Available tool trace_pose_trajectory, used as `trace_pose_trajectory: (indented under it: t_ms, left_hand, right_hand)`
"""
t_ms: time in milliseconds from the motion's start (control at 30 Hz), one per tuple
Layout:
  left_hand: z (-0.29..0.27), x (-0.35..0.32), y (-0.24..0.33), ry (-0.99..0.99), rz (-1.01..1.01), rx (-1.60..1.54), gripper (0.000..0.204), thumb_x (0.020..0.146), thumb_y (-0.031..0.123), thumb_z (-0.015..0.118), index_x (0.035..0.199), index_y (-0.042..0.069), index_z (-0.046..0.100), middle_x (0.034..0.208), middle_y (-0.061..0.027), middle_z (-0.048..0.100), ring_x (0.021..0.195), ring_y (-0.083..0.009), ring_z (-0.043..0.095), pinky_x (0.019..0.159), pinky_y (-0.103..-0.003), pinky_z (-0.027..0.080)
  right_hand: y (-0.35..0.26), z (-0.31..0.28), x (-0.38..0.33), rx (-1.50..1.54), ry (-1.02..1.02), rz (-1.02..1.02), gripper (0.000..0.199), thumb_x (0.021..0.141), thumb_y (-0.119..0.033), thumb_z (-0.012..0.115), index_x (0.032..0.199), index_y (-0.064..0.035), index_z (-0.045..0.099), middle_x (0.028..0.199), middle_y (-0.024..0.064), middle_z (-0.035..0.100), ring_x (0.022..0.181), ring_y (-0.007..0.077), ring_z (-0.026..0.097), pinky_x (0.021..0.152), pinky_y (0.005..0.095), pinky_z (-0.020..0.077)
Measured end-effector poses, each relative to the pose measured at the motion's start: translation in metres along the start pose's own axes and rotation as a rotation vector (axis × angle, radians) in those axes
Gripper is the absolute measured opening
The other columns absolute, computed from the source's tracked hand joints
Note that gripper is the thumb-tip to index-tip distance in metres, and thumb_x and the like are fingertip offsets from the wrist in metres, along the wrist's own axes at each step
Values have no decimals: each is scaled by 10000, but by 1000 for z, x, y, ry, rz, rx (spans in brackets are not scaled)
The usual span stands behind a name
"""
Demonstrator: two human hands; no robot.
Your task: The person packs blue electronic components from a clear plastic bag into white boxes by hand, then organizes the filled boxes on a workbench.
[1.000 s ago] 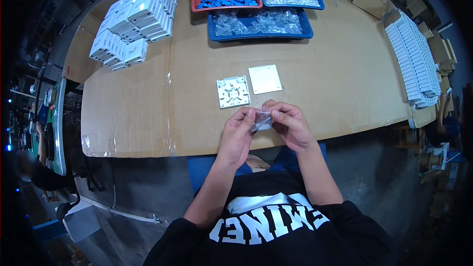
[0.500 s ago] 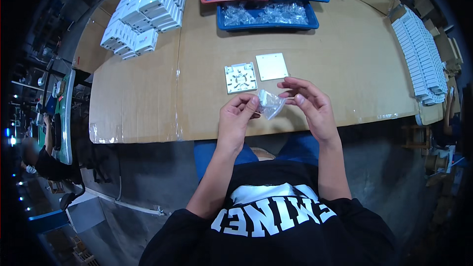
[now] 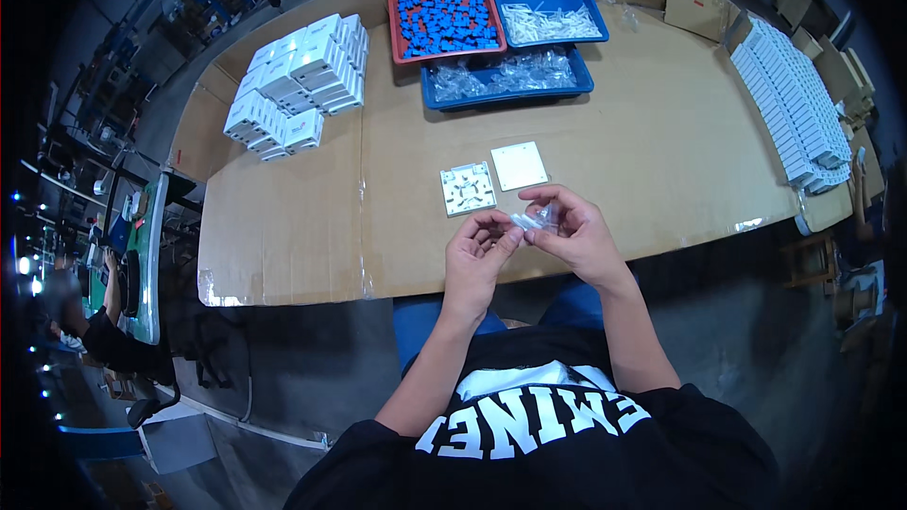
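My left hand [image 3: 480, 247] and my right hand [image 3: 571, 231] meet over the near edge of the table and pinch a small clear plastic bag [image 3: 532, 218] between their fingertips. Just beyond the hands lie a white square base with small parts inside [image 3: 468, 188] and a plain white square cover plate [image 3: 519, 166], side by side on the brown table [image 3: 642, 161]. What is inside the bag is too small to make out.
At the far side stand a red tray of blue parts [image 3: 442, 21], a blue tray of white pieces [image 3: 545, 14] and a blue tray of clear bags [image 3: 510, 77]. White boxes are stacked at far left [image 3: 298, 80] and in a row along the right edge [image 3: 789, 104].
The view has shifted, so the table sits differently in the picture. Both hands stay together on the clear bag, with the fingers working it slightly.
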State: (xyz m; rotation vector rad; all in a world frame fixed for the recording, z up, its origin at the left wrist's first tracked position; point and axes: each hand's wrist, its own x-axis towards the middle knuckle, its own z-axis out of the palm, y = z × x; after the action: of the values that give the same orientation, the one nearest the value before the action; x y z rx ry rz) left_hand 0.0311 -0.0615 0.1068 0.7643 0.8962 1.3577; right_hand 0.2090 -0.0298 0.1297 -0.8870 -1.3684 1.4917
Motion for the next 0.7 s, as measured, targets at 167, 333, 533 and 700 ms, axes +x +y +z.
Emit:
trace_pose_trajectory:
  t_ms: [167,333,533,700]
  left_hand:
    - [-8,-4,-9,-63,-8,-20,157,953,62,746,1085,35,664,1014,-26,680,910,-89,624,819,-248,509]
    - [-13,-6,-7,19,28,-34,135,970,64,720,1084,33,657,1013,-28,670,920,-97,635,833,-253,517]
    - [-13,-2,-8,74,117,-66,158,977,46,693,1122,17,638,1023,-37,656,924,-101,640,852,-255,525]
    - [-13,-2,-7,78,58,-40,162,977,67,712,1120,9,665,1010,-38,678,915,-90,636,829,-241,521]
  right_hand:
    - [7,8,-3,106,24,60,379,910,25,720,1276,-17,632,1081,26,657,973,72,639,815,228,545]
    - [11,8,-4,308,71,120,280,944,-10,705,1216,9,639,1070,66,683,958,113,676,820,271,579]
    - [19,9,-1,294,90,121,217,960,-31,702,1161,31,647,1011,85,696,885,131,695,808,301,610]
    - [19,7,-4,230,93,127,134,961,-38,709,1071,29,671,975,73,702,857,133,699,808,292,611]
